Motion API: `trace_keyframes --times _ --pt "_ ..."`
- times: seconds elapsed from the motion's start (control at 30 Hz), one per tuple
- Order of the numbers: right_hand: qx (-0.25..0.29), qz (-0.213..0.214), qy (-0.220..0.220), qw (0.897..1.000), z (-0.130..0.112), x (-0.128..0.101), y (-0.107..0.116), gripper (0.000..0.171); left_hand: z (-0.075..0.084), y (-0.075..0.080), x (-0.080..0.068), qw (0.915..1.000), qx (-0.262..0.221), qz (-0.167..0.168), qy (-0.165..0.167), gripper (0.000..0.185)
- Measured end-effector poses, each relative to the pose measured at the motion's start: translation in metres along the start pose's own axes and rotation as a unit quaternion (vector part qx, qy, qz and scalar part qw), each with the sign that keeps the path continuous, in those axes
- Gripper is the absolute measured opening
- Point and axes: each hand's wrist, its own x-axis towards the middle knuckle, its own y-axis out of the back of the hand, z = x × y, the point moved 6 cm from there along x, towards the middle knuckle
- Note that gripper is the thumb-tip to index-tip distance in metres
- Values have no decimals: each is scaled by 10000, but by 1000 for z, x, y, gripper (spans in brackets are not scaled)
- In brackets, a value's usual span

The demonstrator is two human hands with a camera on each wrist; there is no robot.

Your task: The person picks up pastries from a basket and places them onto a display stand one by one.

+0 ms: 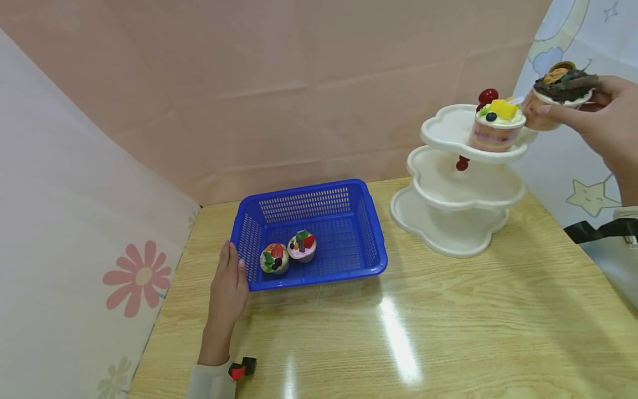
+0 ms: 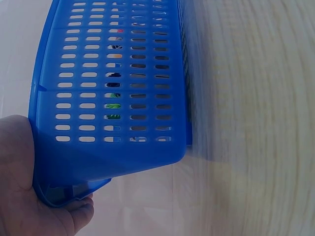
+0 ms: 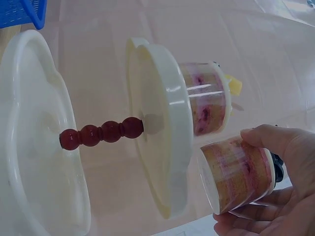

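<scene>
By the head view, with the blue basket's middle as the centre of the dial, the right hand (image 1: 605, 111) was out at 2 o'clock, gripping a chocolate-topped cake cup (image 1: 563, 94) between its thumb and curled fingers. That cup was beside the top tier of a white three-tier stand (image 1: 451, 230); the right wrist view showed a gap between its base and the tier, and the cup tilted. A yellow-topped cake cup (image 1: 495, 134) stood upright on the top tier, with the held cup just beside it at 2 o'clock. A red knob (image 1: 488, 96) showed behind it, towards 11 o'clock, and a red beaded post (image 3: 101, 133) joined the tiers below.

The left hand (image 1: 230, 285) was at 8 o'clock, holding the rim of the blue basket (image 1: 319, 279) near its front corner, thumb over the edge and fingers along the outside. Two small fruit-topped cupcakes sat inside, around 8 o'clock of the basket's middle: one with green and dark toppings (image 1: 274, 259), and a pinkish one (image 1: 302, 247) near it at 2 o'clock.

The basket and stand rested on a wood-grain table (image 1: 473, 321). A pinkish cloth (image 1: 249, 111) hung behind, at 12 o'clock.
</scene>
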Motion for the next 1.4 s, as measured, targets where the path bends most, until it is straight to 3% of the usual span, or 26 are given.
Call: trace_keyframes --times 0.2,0.5,1.03,1.4 --pt "-791 -192 -464 9956 5 3 -6 39 1 1 -1 10000 7 4 -6 58" --pt "-898 -474 -544 9933 12 14 -14 33 2 2 -1 10000 -13 69 -30 57" --pt "39 -1253 -781 9890 25 32 -22 22 -2 3 -1 10000 -60 0 14 59" --pt "329 -1563 -767 9842 25 38 -25 15 0 3 1 10000 -83 17 -2 58"
